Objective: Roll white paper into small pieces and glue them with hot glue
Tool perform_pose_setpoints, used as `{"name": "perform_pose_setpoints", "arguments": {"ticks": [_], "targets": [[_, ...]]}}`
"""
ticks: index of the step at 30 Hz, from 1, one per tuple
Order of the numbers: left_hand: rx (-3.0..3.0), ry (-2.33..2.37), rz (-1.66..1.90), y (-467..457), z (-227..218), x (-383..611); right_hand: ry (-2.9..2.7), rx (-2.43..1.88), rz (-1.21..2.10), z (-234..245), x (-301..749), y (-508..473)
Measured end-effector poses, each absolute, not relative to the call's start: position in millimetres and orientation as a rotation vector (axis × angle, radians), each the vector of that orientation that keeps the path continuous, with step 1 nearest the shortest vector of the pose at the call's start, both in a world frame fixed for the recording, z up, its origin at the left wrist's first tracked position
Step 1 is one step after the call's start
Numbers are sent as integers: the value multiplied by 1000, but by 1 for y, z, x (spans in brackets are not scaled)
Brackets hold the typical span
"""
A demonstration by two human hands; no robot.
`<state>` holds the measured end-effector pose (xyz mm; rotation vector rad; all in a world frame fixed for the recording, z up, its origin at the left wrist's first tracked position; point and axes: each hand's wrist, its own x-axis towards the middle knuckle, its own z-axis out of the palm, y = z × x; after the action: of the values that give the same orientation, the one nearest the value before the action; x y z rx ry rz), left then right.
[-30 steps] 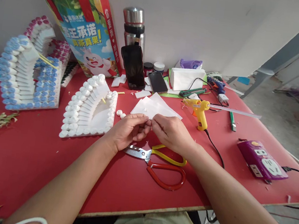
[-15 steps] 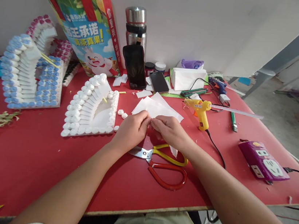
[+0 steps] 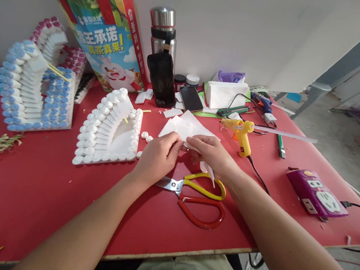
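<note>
My left hand and my right hand meet above the red table, both pinching a sheet of white paper. A strip of that paper hangs down under my right palm. Just in front of my hands lie scissors with a yellow and a red handle, blades pointing left. A white foam model edged with small white balls stands just left of my left hand, with a few loose white balls beside it.
A yellow glue gun stands right of my hands, its cord running to a purple power strip. Two phones, a steel flask, a printed bag, a tissue box and a blue-edged foam model line the back.
Both hands have moved slightly away from me, still together. A white paper strip now hangs below my right hand, and the sheet's near edge has lifted.
</note>
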<state>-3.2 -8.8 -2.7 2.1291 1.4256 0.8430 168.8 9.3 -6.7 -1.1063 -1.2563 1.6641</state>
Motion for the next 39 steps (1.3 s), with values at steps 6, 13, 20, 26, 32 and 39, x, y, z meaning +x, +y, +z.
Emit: {"name": "perform_pose_setpoints", "arguments": {"ticks": [6,13,20,26,32,39], "targets": [[2117,1443,905,-9,-1,-3,-1533,-1223,1304,-4,166,6],[2104,1460,951,-8,-6,-2,-1933,-1393,651,-9,165,2],[2178,1491,962,-9,-3,-1,-1963,-1357,731,-10,163,-2],[2183,1492,929,-9,-6,0,-1980,-1339,691,-12,163,-3],[2337,1398,824,-8,-12,0,-1959,-1372,799,-14,165,0],[2413,1318,785,-6,-10,-5,-1631,-1275,1409,-11,165,0]]}}
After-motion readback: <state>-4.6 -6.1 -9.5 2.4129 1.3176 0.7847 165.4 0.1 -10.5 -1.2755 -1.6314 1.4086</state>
